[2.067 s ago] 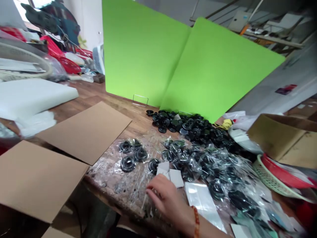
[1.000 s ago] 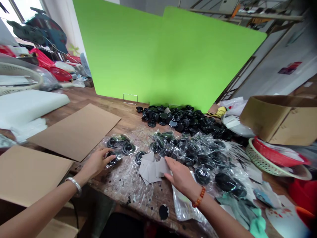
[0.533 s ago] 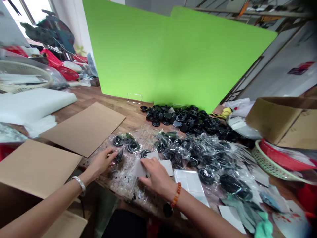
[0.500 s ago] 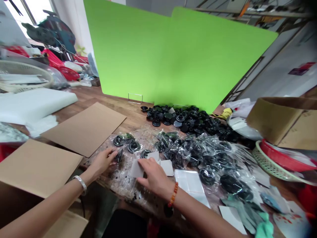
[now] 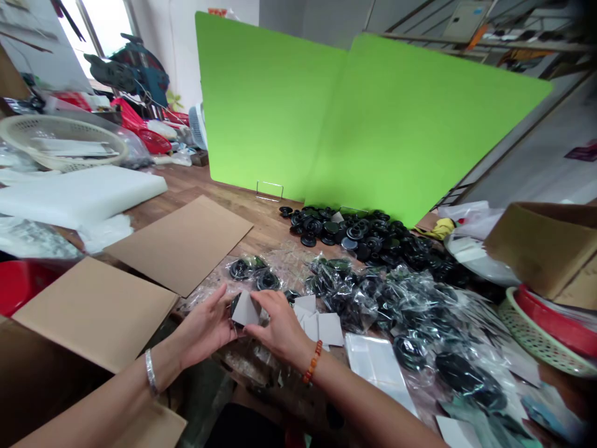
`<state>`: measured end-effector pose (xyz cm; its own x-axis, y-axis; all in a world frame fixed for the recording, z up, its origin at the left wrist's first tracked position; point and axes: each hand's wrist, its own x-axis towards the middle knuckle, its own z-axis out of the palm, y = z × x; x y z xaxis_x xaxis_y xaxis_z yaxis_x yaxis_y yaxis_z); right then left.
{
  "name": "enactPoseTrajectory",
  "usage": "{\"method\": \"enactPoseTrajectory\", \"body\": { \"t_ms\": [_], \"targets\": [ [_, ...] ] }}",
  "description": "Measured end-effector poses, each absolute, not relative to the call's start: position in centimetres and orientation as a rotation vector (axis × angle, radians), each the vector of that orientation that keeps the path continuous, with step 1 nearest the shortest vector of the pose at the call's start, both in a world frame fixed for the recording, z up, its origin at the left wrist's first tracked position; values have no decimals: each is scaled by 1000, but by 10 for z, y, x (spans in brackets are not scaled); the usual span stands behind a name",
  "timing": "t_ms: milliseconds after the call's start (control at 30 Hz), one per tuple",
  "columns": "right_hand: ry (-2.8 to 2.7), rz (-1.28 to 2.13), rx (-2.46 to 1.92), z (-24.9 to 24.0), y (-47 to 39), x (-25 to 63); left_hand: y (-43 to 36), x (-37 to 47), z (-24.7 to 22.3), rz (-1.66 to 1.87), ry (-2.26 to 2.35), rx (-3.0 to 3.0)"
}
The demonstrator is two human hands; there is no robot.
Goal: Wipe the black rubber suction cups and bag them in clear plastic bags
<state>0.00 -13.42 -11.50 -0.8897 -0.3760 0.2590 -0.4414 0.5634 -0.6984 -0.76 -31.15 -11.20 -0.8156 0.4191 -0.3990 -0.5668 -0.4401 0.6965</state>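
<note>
My left hand [image 5: 203,330] cradles a black round part [image 5: 234,305], thumb raised and fingers curled beneath it. My right hand [image 5: 282,326] pinches a small white card [image 5: 247,310] by its edge and holds it flat against that part, hiding most of it. Just right of my right hand lie loose white cards [image 5: 330,328]. A stack of clear plastic bags [image 5: 373,361] sits beside them. Beyond my hands are black round parts in clear bags [image 5: 267,280], and a larger heap of bagged parts [image 5: 368,292] spreads to the right.
Unwrapped black parts [image 5: 368,239] are piled before a green panel [image 5: 270,118]. Brown cardboard sheets [image 5: 186,242] and white foam [image 5: 88,193] lie to the left. A cardboard box [image 5: 536,249] rests over a basket [image 5: 532,330] at right. Gloves [image 5: 476,417] lie near the front.
My right hand has lifted a white card from the table and brought it left to the black part. My left hand has turned palm inward. The view has shifted left and slightly up.
</note>
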Motion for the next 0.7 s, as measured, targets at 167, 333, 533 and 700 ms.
{"method": "enactPoseTrajectory", "body": {
  "t_ms": [167, 333, 533, 700],
  "targets": [
    [-2736, 1103, 847, -115, -140, 16, -308, 7, -118, 2207, 1294, -351],
    [-2740, 1048, 684, -111, -124, -25, -314, 6, -124, 2210, 1331, -569],
    [-3001, 704, 398, -122, -118, -88, -318, 0, -115, 2295, 1261, -626],
    [-3080, 734, 437, -124, -127, -79, -322, -4, -118, 2344, 1245, -672]
  ]
}}
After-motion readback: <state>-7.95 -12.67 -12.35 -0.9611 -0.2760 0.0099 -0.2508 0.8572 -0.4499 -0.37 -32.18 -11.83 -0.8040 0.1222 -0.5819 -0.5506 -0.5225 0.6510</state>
